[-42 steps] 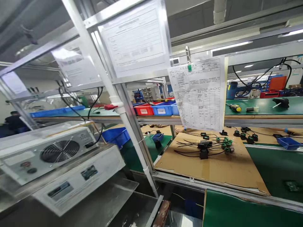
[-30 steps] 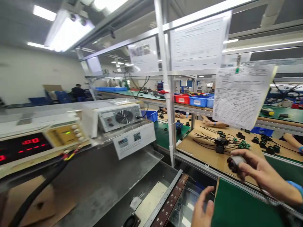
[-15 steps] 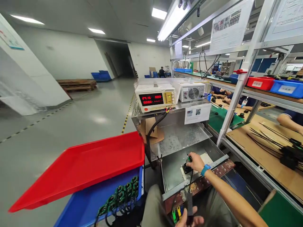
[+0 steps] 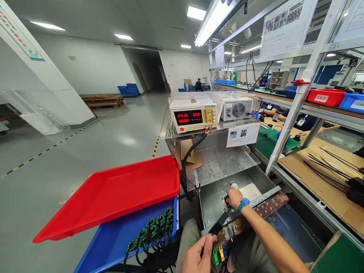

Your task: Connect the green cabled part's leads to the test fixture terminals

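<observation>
my right hand [image 4: 233, 197] is down in the steel tray [image 4: 210, 204] below the power supply [image 4: 193, 115], fingers curled and pressed around a small black part [image 4: 227, 198] with a pale cap, which sits on the light plate [image 4: 250, 191] at the tray's far end. a blue wristband [image 4: 242, 204] shows on that wrist. my left hand [image 4: 196, 256] is low in the view, near my lap, thumb and fingers pinching a black plug [image 4: 218, 226] on a cable; the plug sits just at the near end of the brown strip [image 4: 256, 212] that runs along the tray's front edge. small green and yellow clips [image 4: 218, 254] hang right below it.

to my left, a red tray [image 4: 113, 195] lies tilted over a blue bin [image 4: 113, 242], and a bunch of green rings with black wires [image 4: 150, 231] rests in the bin. a fan box [image 4: 237, 109] stands beside the power supply, whose red digits are lit. to the right, a cardboard sheet [image 4: 318, 178] carries black wires [image 4: 330, 167], and another person's arm [image 4: 269, 112] rests on the far bench.
</observation>
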Tool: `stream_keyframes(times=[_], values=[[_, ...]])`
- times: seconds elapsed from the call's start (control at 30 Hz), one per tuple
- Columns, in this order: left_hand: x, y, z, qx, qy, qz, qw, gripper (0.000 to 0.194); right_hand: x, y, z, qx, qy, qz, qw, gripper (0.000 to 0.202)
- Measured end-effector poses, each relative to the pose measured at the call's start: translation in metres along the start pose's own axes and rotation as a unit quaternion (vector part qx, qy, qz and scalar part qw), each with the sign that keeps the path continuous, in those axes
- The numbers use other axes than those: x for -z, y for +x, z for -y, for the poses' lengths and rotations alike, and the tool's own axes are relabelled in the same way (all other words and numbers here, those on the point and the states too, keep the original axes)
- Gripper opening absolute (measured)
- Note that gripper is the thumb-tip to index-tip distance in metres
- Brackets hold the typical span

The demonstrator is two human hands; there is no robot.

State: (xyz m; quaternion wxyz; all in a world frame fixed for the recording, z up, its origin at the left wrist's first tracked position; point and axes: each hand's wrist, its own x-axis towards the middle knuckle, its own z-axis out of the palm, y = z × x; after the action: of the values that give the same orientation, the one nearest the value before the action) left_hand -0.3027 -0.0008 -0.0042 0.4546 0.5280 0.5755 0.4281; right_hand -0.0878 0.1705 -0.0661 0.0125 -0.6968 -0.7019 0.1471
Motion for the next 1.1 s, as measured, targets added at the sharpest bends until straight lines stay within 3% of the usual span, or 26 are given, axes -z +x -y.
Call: stream_keyframes(times=[0.07,0.1,0.2,0.27,0.63,0.8,0.87,0.93,1.0,1.07,1.1], values=[[-0.003,0.010,-0.028,-0.129,0.135,-0.013,0.982,0.048,0.000,0.001,-0.001,0.000,-0.007,0.004,1.000,0.025],[-0.006,0.013,-0.041,-0.206,0.193,-0.017,0.959,0.046,0.000,0.001,-0.001,-0.008,-0.011,0.001,1.000,0.026],[-0.024,0.018,-0.065,-0.415,0.310,-0.018,0.855,0.041,-0.005,-0.001,0.001,-0.032,-0.019,-0.010,0.999,0.026],[-0.039,0.019,-0.068,-0.485,0.334,0.007,0.808,0.039,-0.006,-0.003,0.001,-0.023,-0.019,-0.007,1.000,0.022],[-0.130,0.031,-0.012,-0.616,0.246,0.131,0.737,0.030,0.010,-0.005,-0.011,0.096,0.039,0.069,0.992,0.012],[-0.154,0.033,0.006,-0.637,0.213,0.180,0.718,0.032,0.026,-0.034,-0.003,0.118,0.145,0.042,0.981,0.023],[-0.159,0.033,0.009,-0.643,0.200,0.193,0.714,0.032,0.033,-0.050,0.006,0.128,0.203,0.051,0.969,0.043],[-0.161,0.032,0.010,-0.657,0.170,0.198,0.708,0.034,0.039,-0.066,0.015,0.128,0.322,0.117,0.931,0.061],[-0.158,0.027,0.005,-0.695,0.109,0.179,0.687,0.042,0.045,-0.083,0.021,0.108,0.481,0.181,0.851,0.065],[-0.145,0.021,-0.003,-0.716,0.040,0.134,0.684,0.046,0.052,-0.101,0.024,0.083,0.613,0.184,0.764,0.065],[-0.134,0.017,-0.008,-0.703,0.010,0.097,0.704,0.045,0.056,-0.111,0.024,0.077,0.648,0.166,0.739,0.063]])
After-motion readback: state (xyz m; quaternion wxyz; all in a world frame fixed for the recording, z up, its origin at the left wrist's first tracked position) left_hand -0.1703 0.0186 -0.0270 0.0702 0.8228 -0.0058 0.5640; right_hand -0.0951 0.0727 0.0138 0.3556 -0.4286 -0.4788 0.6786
